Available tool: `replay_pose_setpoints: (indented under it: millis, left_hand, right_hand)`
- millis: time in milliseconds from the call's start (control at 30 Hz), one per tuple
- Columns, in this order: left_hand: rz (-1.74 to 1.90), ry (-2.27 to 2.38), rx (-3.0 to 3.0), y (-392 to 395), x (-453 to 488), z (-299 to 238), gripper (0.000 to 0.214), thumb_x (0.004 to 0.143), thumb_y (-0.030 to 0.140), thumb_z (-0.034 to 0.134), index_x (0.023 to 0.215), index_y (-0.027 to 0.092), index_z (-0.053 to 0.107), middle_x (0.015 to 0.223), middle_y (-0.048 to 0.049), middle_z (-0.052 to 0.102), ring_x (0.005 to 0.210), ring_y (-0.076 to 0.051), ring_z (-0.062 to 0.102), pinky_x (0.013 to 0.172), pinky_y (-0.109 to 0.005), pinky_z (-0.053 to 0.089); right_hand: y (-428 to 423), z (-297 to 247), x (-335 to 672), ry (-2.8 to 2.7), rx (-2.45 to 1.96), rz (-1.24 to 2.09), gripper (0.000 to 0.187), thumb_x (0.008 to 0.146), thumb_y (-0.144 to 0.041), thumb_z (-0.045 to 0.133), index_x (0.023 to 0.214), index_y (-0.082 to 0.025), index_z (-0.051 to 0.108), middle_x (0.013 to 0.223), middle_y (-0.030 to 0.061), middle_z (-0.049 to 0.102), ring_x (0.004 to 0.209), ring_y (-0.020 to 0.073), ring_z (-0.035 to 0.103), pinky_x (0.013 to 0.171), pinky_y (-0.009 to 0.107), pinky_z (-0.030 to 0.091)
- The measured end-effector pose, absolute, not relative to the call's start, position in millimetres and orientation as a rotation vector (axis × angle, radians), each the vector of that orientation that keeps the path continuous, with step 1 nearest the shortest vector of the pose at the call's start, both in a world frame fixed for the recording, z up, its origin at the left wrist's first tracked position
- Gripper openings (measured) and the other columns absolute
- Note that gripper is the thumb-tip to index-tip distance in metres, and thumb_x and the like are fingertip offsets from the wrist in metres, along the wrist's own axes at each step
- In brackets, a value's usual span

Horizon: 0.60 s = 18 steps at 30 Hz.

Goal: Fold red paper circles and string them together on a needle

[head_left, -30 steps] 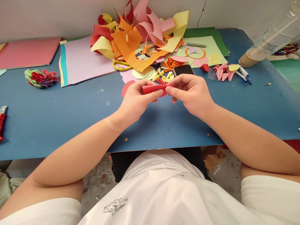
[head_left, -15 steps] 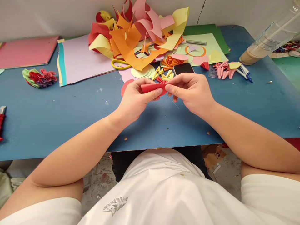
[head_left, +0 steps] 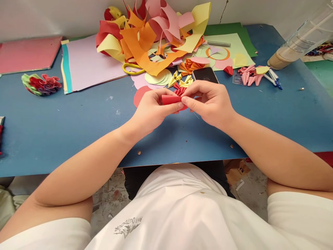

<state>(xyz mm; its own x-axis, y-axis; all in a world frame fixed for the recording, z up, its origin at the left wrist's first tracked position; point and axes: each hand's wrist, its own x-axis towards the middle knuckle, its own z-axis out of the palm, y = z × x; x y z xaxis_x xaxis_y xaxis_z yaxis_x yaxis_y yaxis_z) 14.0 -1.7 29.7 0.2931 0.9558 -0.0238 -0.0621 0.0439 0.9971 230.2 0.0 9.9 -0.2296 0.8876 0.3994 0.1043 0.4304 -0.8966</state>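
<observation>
Over the middle of a blue table (head_left: 78,128), the left hand (head_left: 149,108) grips a rolled piece of red paper (head_left: 170,99) between thumb and fingers, while the right hand (head_left: 212,102) pinches its other end, thumb and fingertips drawn together. The red paper lies level between the two hands. Just beyond them sit small red cones (head_left: 179,89), with yellow cones (head_left: 186,82) and a dark-screened phone (head_left: 205,75) close behind. To the left, a red paper disc (head_left: 139,97) shows partly behind the left hand, near a stack of pale green discs (head_left: 158,79) and yellow-handled scissors (head_left: 133,72). Farther back rises a heap of paper scraps (head_left: 145,41). Well to the left lies a ruffled paper flower (head_left: 41,84); well to the right, pens (head_left: 273,79) rest near a clear cup (head_left: 293,43).
</observation>
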Motion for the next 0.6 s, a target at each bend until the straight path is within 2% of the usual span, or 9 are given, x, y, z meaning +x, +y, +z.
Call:
replay_pose_setpoints:
  millis: [167,300,433,600]
  left_hand:
    - [0.939,0.994,1.387,-3.6,14.0,28.2,0.045,0.066,0.043,0.115,0.078,0.018,0.079,0.080,-0.0007,0.076,0.074,-0.015,0.070,0.070,-0.030,0.058]
    - [0.979,1.000,1.425,-2.4,13.2,24.3,0.040,0.071,0.034,0.113,0.078,0.019,0.077,0.078,0.0001,0.075,0.071,-0.013,0.067,0.067,-0.028,0.055]
    - [1.061,0.950,1.422,-3.0,12.7,25.1,0.026,0.081,0.026,0.106,0.089,0.021,0.082,0.086,-0.0015,0.082,0.080,-0.019,0.079,0.079,-0.035,0.067]
    - [1.123,0.922,1.328,-4.5,13.5,25.7,0.018,0.089,0.027,0.099,0.086,0.021,0.082,0.088,-0.0014,0.084,0.087,-0.021,0.086,0.089,-0.039,0.073]
  right_hand:
    - [-0.8,10.0,231.5,-1.798,-0.888,0.835,0.015,0.097,-0.033,0.087,0.087,-0.023,0.081,0.094,0.0065,0.082,0.087,0.0218,0.073,0.064,0.032,0.059]
    - [0.1,12.1,232.4,-1.826,-0.904,0.807,0.017,0.100,-0.034,0.085,0.087,-0.023,0.080,0.095,0.0067,0.082,0.086,0.0218,0.073,0.064,0.032,0.058]
    - [1.3,12.3,233.0,-1.773,-0.941,0.842,0.022,0.103,-0.041,0.087,0.090,-0.023,0.082,0.096,0.0062,0.082,0.083,0.0207,0.073,0.063,0.032,0.059]
    - [3.3,7.6,231.9,-1.695,-0.964,0.924,0.028,0.098,-0.049,0.097,0.098,-0.024,0.084,0.099,0.0056,0.082,0.084,0.0208,0.074,0.059,0.031,0.057]
